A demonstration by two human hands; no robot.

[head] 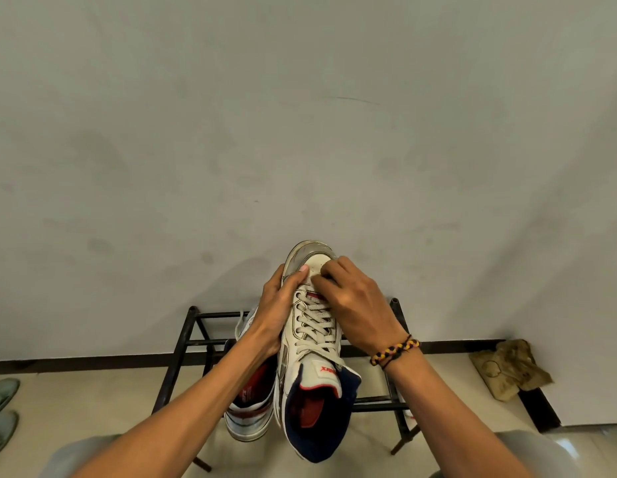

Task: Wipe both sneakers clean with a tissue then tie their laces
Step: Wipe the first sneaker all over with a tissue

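Plain grey wall behind a black metal shoe rack (197,343); above the rack, left hand (277,305) grips the white leather lace-up sneaker (312,339), stiff-soled, light. Right hand (355,301) fingers pinch near the toe, contents unclear.

A black metal rack (197,343) of thin bars stood on the pale tiled floor (93,401) against the wall. One white sneaker (248,408) with a red insole lay on its bars. On the floor lay a crumpled brown bag (510,369) and greenish slippers (2,408).
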